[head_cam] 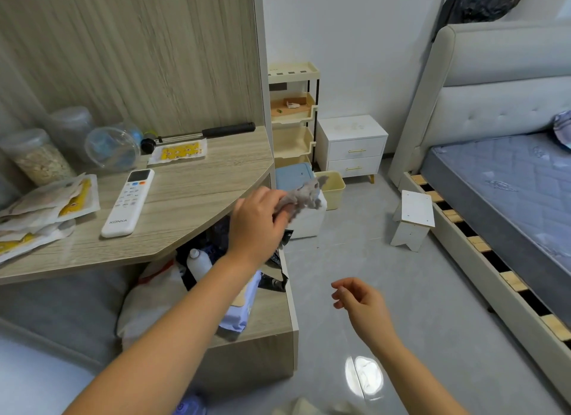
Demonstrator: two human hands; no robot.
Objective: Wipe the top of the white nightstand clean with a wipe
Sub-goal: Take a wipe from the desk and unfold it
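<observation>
The white nightstand [352, 145] with two drawers and gold handles stands against the far wall, between a cream shelf rack and the bed. Faint smudges show on its top. My left hand [259, 220] is raised by the desk's corner, pinching a crumpled grey wipe [306, 195] that hangs out to the right of the fingers. The wipe is well short of the nightstand. Lower down over the floor, my right hand [358, 300] holds nothing, its fingers loosely curled and apart.
A wooden desk [191, 204] at left carries a white remote, packets, jars and a black-handled tool. A yellow bin [332, 187], a blue-topped box and a small white stool [414, 220] stand on the grey floor before the nightstand. The bed [500, 179] fills the right side.
</observation>
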